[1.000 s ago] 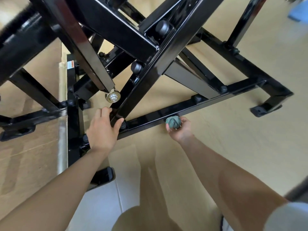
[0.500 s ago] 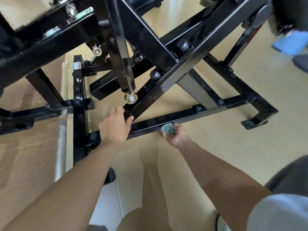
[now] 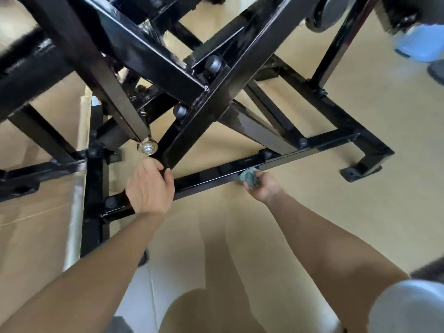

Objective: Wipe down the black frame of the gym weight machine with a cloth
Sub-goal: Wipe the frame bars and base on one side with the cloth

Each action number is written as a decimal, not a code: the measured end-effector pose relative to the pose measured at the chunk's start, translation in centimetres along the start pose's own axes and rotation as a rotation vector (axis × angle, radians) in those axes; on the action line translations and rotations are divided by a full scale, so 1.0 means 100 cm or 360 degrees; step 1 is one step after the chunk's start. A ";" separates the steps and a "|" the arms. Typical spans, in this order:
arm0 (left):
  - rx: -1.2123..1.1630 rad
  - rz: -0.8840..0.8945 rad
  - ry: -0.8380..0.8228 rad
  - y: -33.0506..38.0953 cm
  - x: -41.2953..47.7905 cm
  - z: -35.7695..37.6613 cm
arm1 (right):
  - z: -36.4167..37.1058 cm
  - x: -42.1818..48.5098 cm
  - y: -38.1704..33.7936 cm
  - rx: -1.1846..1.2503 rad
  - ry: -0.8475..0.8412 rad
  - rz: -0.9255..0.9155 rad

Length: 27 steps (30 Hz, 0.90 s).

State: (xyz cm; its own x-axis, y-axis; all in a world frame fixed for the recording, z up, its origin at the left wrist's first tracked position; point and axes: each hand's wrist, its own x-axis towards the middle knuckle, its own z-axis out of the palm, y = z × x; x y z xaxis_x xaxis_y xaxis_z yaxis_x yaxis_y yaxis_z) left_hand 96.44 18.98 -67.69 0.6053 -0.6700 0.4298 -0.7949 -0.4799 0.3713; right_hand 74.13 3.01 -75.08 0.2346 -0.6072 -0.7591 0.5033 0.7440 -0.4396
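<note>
Left hand (image 3: 151,186): fingers wrapped round a diagonal strut of the black frame (image 3: 216,175).
Right hand (image 3: 263,186): balled green cloth (image 3: 249,177) gripped, pressed against the low crossbar's near face, right of centre.

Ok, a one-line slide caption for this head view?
The right hand presses a balled green cloth to the black frame's low crossbar while the left hand grips a diagonal strut.

One head cam, wide-angle, facing fwd & down, close above black frame (image 3: 216,175) base
</note>
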 end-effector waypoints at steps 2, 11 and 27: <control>-0.0093 -0.0075 -0.0056 0.034 -0.008 0.005 | -0.007 0.003 -0.015 0.0014 -0.0015 0.0033; 0.0091 0.0183 -0.0813 0.138 -0.057 0.096 | -0.060 0.045 -0.088 0.0388 0.0027 0.0087; 0.0379 0.0040 -0.1033 0.192 -0.063 0.178 | -0.110 0.094 -0.130 0.0765 -0.0080 0.0022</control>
State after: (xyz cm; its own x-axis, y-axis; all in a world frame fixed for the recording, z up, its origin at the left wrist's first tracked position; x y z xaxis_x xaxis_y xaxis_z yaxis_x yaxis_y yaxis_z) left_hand 76.58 3.94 -77.90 0.4975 -0.8505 -0.1709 -0.8410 -0.5211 0.1452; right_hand 60.67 -9.25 -81.78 0.2779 -0.6195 -0.7342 0.8242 0.5463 -0.1490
